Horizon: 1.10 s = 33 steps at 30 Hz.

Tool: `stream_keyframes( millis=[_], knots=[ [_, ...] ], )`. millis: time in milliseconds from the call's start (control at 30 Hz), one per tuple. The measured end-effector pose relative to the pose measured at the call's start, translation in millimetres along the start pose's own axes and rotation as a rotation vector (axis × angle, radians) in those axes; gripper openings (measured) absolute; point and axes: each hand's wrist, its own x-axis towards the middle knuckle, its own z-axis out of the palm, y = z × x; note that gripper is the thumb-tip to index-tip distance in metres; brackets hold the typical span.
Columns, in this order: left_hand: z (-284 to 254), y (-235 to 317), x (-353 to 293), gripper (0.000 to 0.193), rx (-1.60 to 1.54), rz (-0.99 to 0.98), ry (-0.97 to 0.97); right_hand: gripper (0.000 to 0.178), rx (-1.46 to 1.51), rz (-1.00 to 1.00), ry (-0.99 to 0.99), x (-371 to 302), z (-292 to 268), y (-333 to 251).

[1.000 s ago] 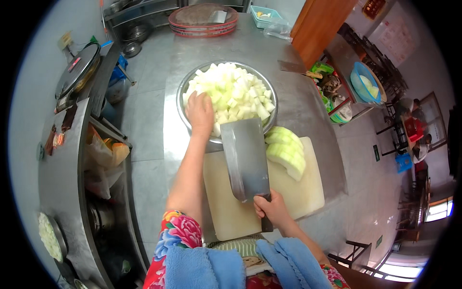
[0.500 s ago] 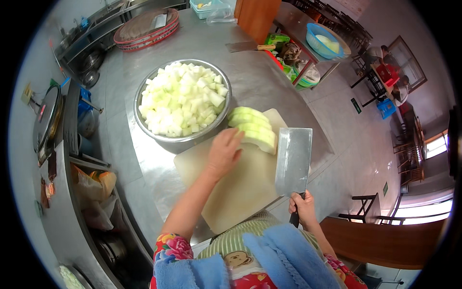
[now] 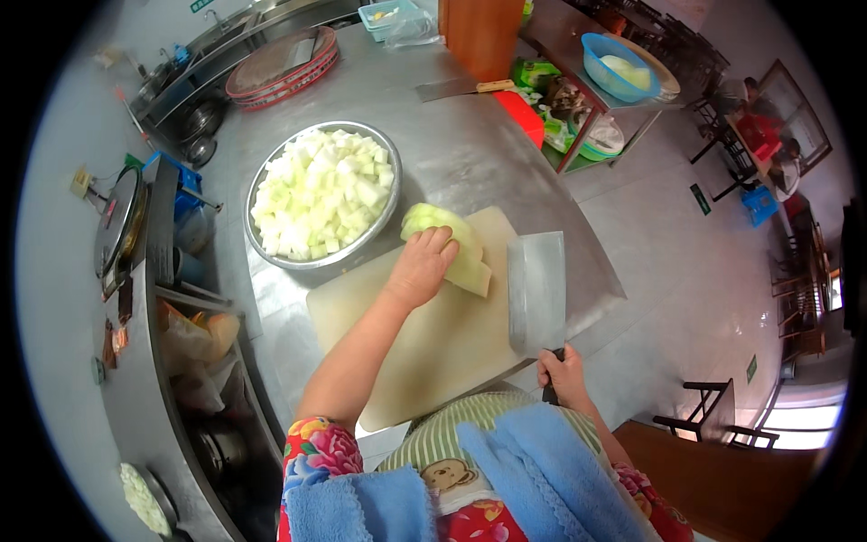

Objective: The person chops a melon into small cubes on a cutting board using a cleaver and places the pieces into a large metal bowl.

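Note:
My left hand (image 3: 421, 269) is closed over the edge of a pale green melon slice (image 3: 470, 270), which is tilted at the upper part of the cutting board. More melon (image 3: 424, 217) lies right behind it, partly covered by my fingers. In my right hand (image 3: 566, 372) is the black handle of a cleaver (image 3: 536, 291); its broad blade points away from me along the right edge of the cream cutting board (image 3: 411, 348). Beyond the board's left side stands a round metal bowl (image 3: 397, 191) heaped with pale melon cubes (image 3: 321, 194).
The board rests on a steel table (image 3: 442, 135). Farther back are a wood-handled knife (image 3: 465, 88), stacked round red-rimmed boards (image 3: 284, 68) and a light blue basket (image 3: 388, 18). A blue basin (image 3: 614, 72) stands on another table at the right.
My left hand has closed on the front melon slice and tipped it. The cleaver stays in my right hand beside the board. The whole view has shifted slightly.

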Motion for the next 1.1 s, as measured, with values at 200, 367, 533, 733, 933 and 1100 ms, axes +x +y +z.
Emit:
stream_keyframes(
  millis=[200,367,533,733,933,1100],
  knots=[
    [-2,18,-55,0.025,0.119,-0.044,-0.094,0.011,-0.183,-0.013,-0.146,28,-26,-19],
    [2,53,-127,0.021,0.266,-0.134,0.054,0.014,-0.425,-0.068,-0.230,40,-35,-34],
    [-18,79,-151,0.048,0.175,-0.325,-0.129,0.015,-0.854,-0.395,-0.279,61,-26,-37],
    [-9,66,-111,0.079,0.134,-0.386,-0.317,0.019,-1.066,-0.406,-0.334,70,-7,-53],
    [-3,49,-105,0.083,-0.007,-0.380,-0.453,0.034,-1.103,-0.314,-0.478,64,-1,-63],
    [-3,48,-111,0.088,-0.020,-0.358,-0.425,0.036,-1.061,-0.340,-0.441,57,3,-51]
  ],
)
